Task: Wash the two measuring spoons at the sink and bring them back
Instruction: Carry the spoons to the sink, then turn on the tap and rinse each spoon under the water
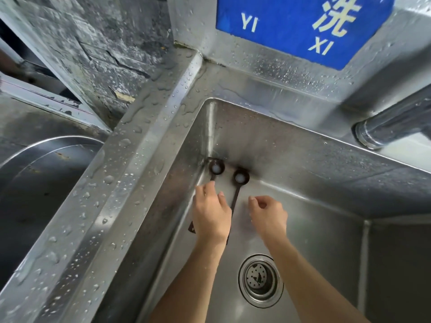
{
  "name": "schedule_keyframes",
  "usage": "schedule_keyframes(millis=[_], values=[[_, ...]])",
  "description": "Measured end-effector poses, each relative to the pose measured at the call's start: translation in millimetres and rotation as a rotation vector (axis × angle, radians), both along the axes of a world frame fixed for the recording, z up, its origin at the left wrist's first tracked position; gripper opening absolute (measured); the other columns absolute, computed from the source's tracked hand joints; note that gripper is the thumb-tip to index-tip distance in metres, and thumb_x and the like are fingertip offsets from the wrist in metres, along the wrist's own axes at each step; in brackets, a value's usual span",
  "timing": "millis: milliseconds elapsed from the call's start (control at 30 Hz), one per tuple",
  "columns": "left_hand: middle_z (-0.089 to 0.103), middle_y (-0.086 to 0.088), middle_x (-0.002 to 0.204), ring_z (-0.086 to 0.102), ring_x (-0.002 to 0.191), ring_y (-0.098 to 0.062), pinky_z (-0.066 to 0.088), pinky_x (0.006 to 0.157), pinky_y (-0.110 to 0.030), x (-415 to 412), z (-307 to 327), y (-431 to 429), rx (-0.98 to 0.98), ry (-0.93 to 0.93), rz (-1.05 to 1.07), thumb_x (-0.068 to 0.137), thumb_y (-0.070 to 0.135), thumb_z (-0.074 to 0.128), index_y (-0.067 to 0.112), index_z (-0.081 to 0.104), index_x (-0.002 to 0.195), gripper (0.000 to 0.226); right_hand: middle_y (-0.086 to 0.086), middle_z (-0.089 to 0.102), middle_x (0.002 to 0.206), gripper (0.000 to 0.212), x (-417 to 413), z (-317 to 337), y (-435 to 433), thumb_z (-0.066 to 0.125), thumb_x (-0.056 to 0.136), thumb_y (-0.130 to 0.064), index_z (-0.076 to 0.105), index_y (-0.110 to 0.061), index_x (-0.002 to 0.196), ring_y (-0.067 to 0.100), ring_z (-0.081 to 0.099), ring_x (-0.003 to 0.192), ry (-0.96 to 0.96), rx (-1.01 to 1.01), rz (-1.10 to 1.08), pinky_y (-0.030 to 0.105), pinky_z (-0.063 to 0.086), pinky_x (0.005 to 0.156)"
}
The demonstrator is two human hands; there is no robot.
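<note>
two dark measuring spoons lie in the sink [303, 206], bowls at 12 o'clock: left spoon [216, 168], right spoon [241, 177]. two hands above them: left hand [211, 215] and right hand [268, 216], grips loosely open, empty. one drain [260, 280] at 6 o'clock.

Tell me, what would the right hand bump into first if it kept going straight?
Probably the steel sink's back wall. The right hand points up-left, passing just right of the dark long-handled measuring spoon, though depth is unclear.

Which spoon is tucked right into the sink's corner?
The left spoon, its bowl in the corner beyond the left hand. The other spoon lies further right.
</note>
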State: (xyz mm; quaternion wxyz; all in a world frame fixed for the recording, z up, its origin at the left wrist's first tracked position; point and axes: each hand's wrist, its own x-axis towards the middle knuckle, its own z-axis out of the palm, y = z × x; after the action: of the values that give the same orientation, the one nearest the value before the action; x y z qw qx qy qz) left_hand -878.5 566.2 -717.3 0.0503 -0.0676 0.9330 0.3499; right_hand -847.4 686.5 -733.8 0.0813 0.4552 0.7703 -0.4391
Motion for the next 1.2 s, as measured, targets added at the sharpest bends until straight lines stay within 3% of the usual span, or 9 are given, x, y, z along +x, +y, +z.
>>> schedule_keyframes(millis=[133,333,533,600,667,767,900,1067,1200], values=[[0.063,-0.006,0.127,0.059,0.120,-0.024,0.043,0.099,-0.032,12,22,5,0.040,-0.022,-0.135,0.096,0.018,0.056,0.012,0.057,0.134,0.039,-0.003,0.071,0.089,0.027,7,21,12,0.060,0.096,-0.036,0.076,-0.018,0.109,0.024,0.068,0.102,0.016,0.063,-0.034,0.025,0.046,0.086],[0.062,-0.003,0.136,0.053,0.130,-0.020,0.039,0.109,-0.032,15,79,24,0.096,-0.034,-0.316,0.099,0.022,0.050,0.016,0.054,0.138,0.040,0.001,0.076,0.115,0.037,18,75,27,0.062,0.093,-0.038,0.068,-0.020,0.125,0.024,0.064,0.115,0.086,0.099,-0.078,0.034,0.047,0.099],[0.061,-0.006,0.140,0.058,0.127,-0.023,0.044,0.107,-0.036,4,143,55,0.176,0.008,-0.482,0.098,0.023,0.051,0.016,0.051,0.142,0.046,0.002,0.073,0.123,0.050,25,142,59,0.065,0.090,-0.043,0.062,-0.020,0.135,0.026,0.063,0.120,0.189,0.104,-0.111,0.032,0.045,0.093],[0.061,-0.006,0.140,0.059,0.127,-0.024,0.043,0.107,-0.036,-4,163,67,0.192,0.034,-0.508,0.096,0.025,0.053,0.016,0.051,0.143,0.047,0.003,0.074,0.118,0.047,24,162,73,0.065,0.089,-0.046,0.066,-0.020,0.128,0.027,0.065,0.116,0.212,0.091,-0.135,0.031,0.048,0.088],[0.063,-0.007,0.137,0.061,0.123,-0.025,0.045,0.106,-0.037,-9,183,79,0.215,0.071,-0.525,0.095,0.024,0.056,0.015,0.053,0.142,0.048,0.007,0.077,0.099,0.037,23,182,86,0.063,0.087,-0.050,0.073,-0.018,0.104,0.031,0.069,0.103,0.221,0.088,-0.155,0.037,0.053,0.087],[0.065,-0.009,0.133,0.064,0.119,-0.026,0.047,0.103,-0.037,-12,204,92,0.224,0.105,-0.549,0.093,0.023,0.058,0.014,0.053,0.142,0.050,0.009,0.069,0.076,0.046,26,206,94,0.059,0.084,-0.051,0.070,-0.007,0.089,0.032,0.071,0.090,0.228,0.085,-0.163,0.039,0.054,0.081],[0.064,-0.009,0.134,0.063,0.118,-0.026,0.048,0.103,-0.038,-9,221,102,0.240,0.091,-0.565,0.092,0.021,0.061,0.014,0.052,0.143,0.052,0.010,0.074,0.092,0.048,34,226,103,0.062,0.080,-0.050,0.069,-0.007,0.101,0.032,0.072,0.095,0.258,0.043,-0.198,0.041,0.054,0.086],[0.062,-0.006,0.138,0.064,0.119,-0.023,0.049,0.104,-0.039,-5,240,110,0.263,0.055,-0.545,0.090,0.023,0.063,0.019,0.048,0.146,0.059,-0.007,0.068,0.086,0.046,40,244,111,0.073,0.075,-0.051,0.066,-0.018,0.105,0.022,0.072,0.099,0.273,-0.170,-0.270,0.034,0.038,0.080],[0.061,-0.003,0.140,0.066,0.116,-0.021,0.051,0.102,-0.039,-4,260,115,0.288,0.014,-0.568,0.090,0.024,0.062,0.023,0.044,0.148,0.061,-0.004,0.067,0.094,0.042,44,259,109,0.073,0.072,-0.052,0.066,-0.022,0.100,0.025,0.069,0.102,0.270,-0.175,-0.259,0.037,0.042,0.082]])
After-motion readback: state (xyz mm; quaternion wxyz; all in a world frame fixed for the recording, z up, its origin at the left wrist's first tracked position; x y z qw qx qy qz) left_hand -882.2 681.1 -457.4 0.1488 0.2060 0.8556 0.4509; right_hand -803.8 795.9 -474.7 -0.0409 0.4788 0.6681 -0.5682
